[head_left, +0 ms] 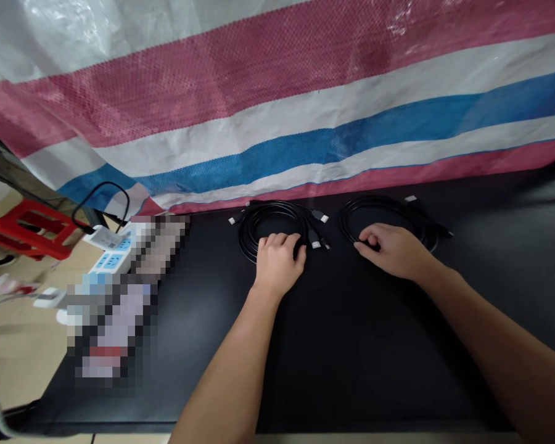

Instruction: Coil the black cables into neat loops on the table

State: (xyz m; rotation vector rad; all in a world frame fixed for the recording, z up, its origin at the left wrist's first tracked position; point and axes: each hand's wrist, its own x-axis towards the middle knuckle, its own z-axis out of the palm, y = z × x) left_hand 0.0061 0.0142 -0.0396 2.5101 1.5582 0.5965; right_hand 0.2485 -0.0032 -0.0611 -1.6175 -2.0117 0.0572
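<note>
Two black cables, a left coil (247, 237) and a right coil (351, 216), lie flat near the far edge of a black table (351, 370). Left hand (277, 262) curls over the left coil, right hand (391, 250) bends onto the right coil, neither grip clear; open tabletop lies nearer

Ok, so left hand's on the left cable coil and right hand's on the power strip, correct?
No: the right hand isn't on the power strip; the head view shows it resting on the right cable coil. The left hand is on the left cable coil, as you said.
</note>
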